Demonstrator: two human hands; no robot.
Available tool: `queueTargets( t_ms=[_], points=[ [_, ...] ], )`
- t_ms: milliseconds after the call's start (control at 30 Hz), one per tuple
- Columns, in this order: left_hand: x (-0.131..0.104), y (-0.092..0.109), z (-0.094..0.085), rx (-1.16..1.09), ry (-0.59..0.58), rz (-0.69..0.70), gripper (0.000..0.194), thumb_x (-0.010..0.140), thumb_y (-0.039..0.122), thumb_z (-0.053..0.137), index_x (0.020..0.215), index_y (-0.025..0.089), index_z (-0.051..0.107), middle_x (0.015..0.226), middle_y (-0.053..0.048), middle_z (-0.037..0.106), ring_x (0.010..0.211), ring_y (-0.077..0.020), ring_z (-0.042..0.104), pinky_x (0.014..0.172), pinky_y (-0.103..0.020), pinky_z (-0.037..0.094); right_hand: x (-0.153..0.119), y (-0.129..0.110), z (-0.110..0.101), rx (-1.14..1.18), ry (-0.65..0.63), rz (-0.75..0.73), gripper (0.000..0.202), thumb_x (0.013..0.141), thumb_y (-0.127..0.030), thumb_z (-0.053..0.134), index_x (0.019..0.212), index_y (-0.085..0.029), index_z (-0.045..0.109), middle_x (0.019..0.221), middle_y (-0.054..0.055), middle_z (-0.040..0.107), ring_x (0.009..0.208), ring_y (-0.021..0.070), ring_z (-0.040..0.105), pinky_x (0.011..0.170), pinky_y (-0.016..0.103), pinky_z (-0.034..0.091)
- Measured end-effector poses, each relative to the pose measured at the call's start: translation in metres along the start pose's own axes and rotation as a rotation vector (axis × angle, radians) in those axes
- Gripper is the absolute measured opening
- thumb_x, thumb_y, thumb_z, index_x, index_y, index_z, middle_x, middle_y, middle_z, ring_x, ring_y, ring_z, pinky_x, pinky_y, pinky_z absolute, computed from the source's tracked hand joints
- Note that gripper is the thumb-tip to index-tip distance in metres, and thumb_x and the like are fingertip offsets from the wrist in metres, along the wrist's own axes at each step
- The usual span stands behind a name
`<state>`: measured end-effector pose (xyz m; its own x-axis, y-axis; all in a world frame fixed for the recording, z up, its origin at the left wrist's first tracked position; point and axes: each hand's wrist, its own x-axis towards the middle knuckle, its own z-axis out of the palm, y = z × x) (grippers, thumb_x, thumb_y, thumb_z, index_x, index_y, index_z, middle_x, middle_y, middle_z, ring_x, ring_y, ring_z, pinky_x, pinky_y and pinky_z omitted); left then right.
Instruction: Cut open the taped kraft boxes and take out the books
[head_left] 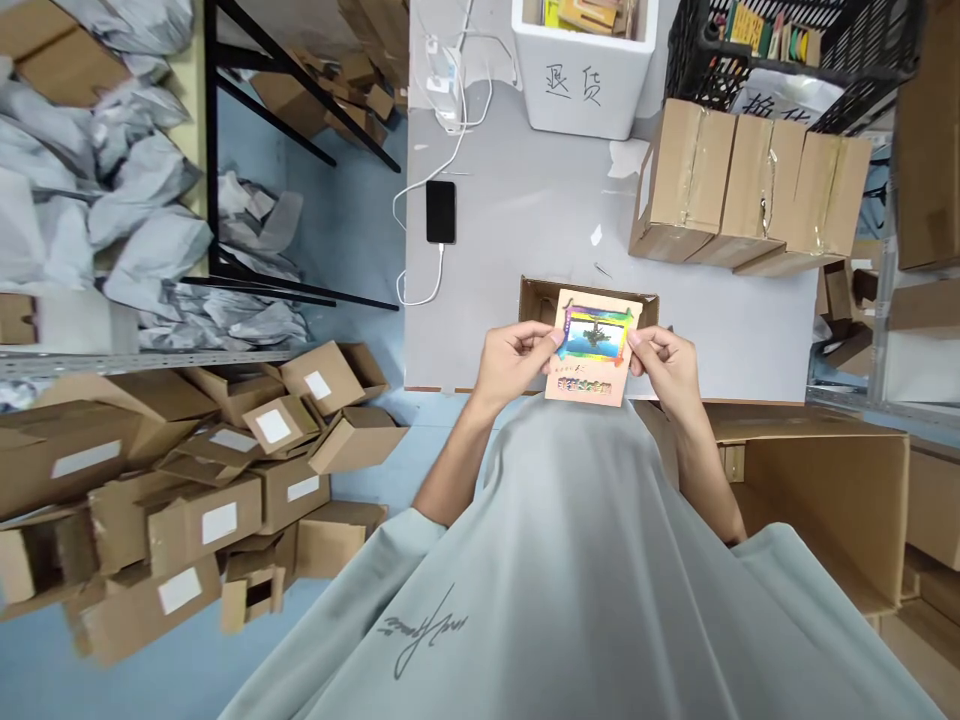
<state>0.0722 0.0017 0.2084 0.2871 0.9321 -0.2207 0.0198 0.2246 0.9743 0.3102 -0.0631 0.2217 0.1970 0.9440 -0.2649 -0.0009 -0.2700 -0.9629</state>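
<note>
Just right of the frame's centre, we hold a pale pink rectangular card with a rainbow-bordered picture (pixel 592 348), our left hand (pixel 511 364) pinching its left edge, our right hand (pixel 669 368) pinching its right. Behind it shows an open brown cardboard box (pixel 537 302); upper right, three taped brown cartons (pixel 757 190) stand side by side.

Blue floor (pixel 360 205) ran down the left, a pale grey table (pixel 525 220) stretched ahead, and a black frame (pixel 212 150) stood left of it!
</note>
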Motion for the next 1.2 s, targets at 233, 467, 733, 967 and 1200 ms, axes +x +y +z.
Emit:
queueTargets(
  t_ms=[233, 467, 733, 967, 1200],
  points=[
    [0.001, -0.009, -0.002, 0.208, 0.046, 0.132, 0.033, 0.100, 0.051, 0.080, 0.090, 0.019, 0.085, 0.074, -0.001, 0.066, 0.065, -0.0139, 0.055, 0.062, -0.028, 0.045, 0.002, 0.015, 0.001, -0.274, 0.071, -0.071, 0.047, 0.105, -0.068, 0.071, 0.110, -0.022, 0.079, 0.071, -0.003, 0.066, 0.059, 0.0132, 0.055, 0.059, 0.026, 0.049],
    [0.006, -0.027, 0.002, 0.859, 0.058, 0.602, 0.031, 0.118, 0.039, 0.058, 0.116, 0.027, 0.086, 0.095, -0.008, 0.064, 0.090, -0.0231, 0.053, 0.080, -0.037, 0.044, -0.004, 0.020, 0.017, -0.892, 0.079, -0.457, 0.039, 0.116, -0.049, 0.062, 0.148, -0.030, 0.075, 0.123, 0.008, 0.074, 0.079, 0.0165, 0.070, 0.071, 0.029, 0.058],
    [-0.005, -0.037, 0.009, 0.751, 0.370, 0.559, 0.043, 0.113, 0.055, 0.067, 0.137, 0.023, 0.080, 0.110, -0.013, 0.070, 0.102, -0.0259, 0.063, 0.093, -0.041, 0.052, -0.003, 0.026, 0.030, -0.426, 0.120, -0.361, 0.038, 0.117, -0.057, 0.058, 0.120, -0.026, 0.080, 0.108, 0.007, 0.078, 0.083, 0.0191, 0.076, 0.073, 0.032, 0.064],
    [-0.007, -0.025, 0.021, 0.228, 0.198, 0.264, 0.050, 0.108, 0.066, 0.070, 0.126, 0.022, 0.086, 0.100, -0.007, 0.075, 0.083, -0.0169, 0.064, 0.076, -0.031, 0.055, 0.002, 0.026, 0.027, 0.203, 0.234, -0.069, 0.044, 0.100, -0.070, 0.079, 0.108, -0.028, 0.070, 0.067, -0.007, 0.067, 0.053, 0.0120, 0.064, 0.056, 0.024, 0.057],
    [-0.004, -0.020, 0.036, 0.102, 0.140, 0.231, 0.042, 0.103, 0.057, 0.082, 0.127, 0.024, 0.087, 0.098, -0.005, 0.073, 0.084, -0.0158, 0.064, 0.072, -0.028, 0.053, 0.005, 0.023, 0.026, 0.259, 0.287, -0.025, 0.044, 0.096, -0.069, 0.083, 0.108, -0.028, 0.070, 0.069, -0.007, 0.070, 0.055, 0.0123, 0.067, 0.056, 0.024, 0.057]
  ],
)
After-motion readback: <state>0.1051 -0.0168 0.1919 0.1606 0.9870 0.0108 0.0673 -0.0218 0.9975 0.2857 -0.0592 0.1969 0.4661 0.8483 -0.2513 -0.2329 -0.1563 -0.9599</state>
